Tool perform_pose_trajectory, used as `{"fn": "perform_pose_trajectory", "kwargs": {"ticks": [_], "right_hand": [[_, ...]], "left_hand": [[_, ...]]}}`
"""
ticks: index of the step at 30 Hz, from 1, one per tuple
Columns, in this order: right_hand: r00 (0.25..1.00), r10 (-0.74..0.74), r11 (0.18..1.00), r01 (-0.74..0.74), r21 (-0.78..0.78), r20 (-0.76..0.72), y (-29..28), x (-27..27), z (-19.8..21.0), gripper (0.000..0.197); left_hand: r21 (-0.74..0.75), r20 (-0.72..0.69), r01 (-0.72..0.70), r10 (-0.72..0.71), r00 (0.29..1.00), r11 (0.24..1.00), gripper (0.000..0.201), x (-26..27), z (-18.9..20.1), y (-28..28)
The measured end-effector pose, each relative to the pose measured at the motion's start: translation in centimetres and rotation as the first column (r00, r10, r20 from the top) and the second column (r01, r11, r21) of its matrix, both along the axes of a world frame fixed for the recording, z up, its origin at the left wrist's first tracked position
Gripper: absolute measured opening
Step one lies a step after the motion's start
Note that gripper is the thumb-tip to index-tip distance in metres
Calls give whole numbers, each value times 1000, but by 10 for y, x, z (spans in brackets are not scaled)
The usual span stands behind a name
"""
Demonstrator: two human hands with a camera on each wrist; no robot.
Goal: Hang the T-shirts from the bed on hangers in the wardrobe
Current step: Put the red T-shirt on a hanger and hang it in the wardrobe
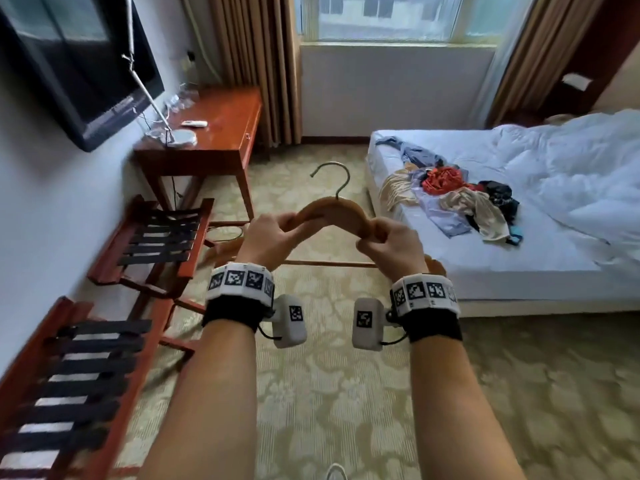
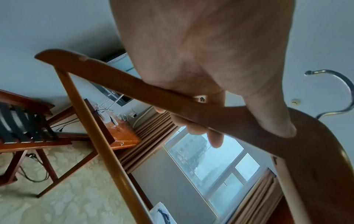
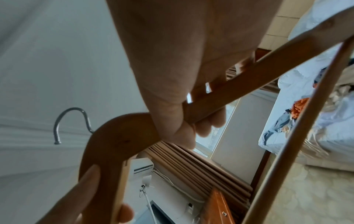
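Both hands held one wooden hanger (image 1: 332,209) out in front of the body, above the patterned carpet (image 1: 329,393). The left hand (image 1: 266,237) curled round its left shoulder, thumb on top and fingers beneath; the right hand (image 1: 388,240) gripped the right shoulder the same way. The metal hook (image 1: 334,178) pointed away, toward the window. The T-shirts (image 1: 450,199) lay in a crumpled, mixed heap on the bed (image 1: 450,268), to the right and well apart from the hanger.
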State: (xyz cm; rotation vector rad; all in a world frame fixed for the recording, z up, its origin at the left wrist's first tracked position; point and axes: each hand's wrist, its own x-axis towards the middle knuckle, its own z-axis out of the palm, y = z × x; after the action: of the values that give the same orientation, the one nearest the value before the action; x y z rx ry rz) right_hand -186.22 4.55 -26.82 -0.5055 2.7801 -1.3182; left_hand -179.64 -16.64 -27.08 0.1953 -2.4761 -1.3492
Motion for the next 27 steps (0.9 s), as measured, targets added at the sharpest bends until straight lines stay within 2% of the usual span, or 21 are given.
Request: {"fn": "perform_pose_trajectory", "kwargs": {"ticks": [2, 5, 8, 14, 19, 22, 27], "right_hand": [[1000, -9, 1000, 9, 7, -19, -11, -38, 2, 25], [998, -12, 999, 14, 35, -66, -31, -93, 1, 13], [994, -20, 998, 27, 65, -107, -55, -153, -4, 11], [995, -52, 996, 58, 62, -88, -111, -285, -17, 15], [988, -134, 985, 141, 100, -74, -151, -385, -10, 15], [977, -204, 966, 212, 148, -66, -159, -439, -10, 19], [954, -300, 944, 301, 135, -30, -150, -516, -15, 19]], "left_hand": [[3, -28, -29, 29, 999, 1000, 46, -37, 2, -15], [-6, -52, -43, 43, 998, 999, 49, -92, -2, -34], [-13, -37, -37, 37, 999, 999, 44, -151, -8, -56], [-31, -26, 27, -28, 999, 999, 44, -291, -21, -116], [-31, -16, 72, -72, 997, 997, 42, -412, -20, -156], [-34, -21, 108, -108, 994, 994, 58, -478, -22, -164], [-32, -1, 199, -199, 980, 980, 48, -578, -29, -159]]}}
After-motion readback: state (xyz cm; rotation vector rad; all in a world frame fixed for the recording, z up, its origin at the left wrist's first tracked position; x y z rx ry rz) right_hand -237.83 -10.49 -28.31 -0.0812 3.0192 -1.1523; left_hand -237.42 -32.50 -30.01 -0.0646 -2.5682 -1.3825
